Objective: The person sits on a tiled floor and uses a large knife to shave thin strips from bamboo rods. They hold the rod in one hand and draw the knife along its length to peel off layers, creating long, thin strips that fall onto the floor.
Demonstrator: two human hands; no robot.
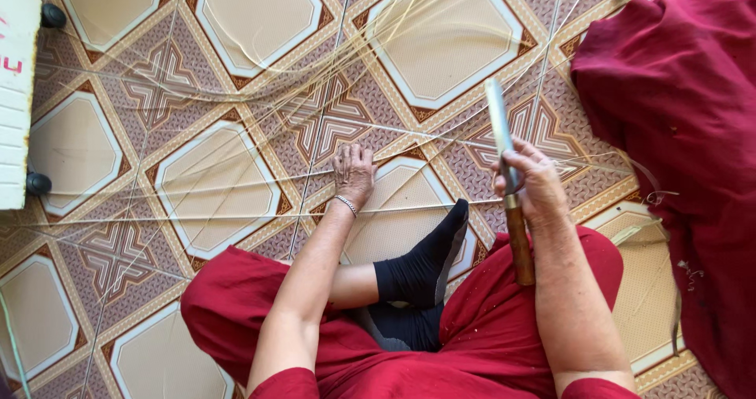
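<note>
Hands: right hand point(534, 180) grips one knife point(505, 170); left hand point(353, 172) presses strips point(236, 210).

Patterned tile floor point(441, 44), dark red cloth point(685, 115), white crate point(16, 92), black sock point(421, 269)

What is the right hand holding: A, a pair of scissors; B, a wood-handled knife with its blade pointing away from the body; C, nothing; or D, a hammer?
B: the right hand grips a knife whose wooden handle runs back along the forearm, blade pointing away.
</note>
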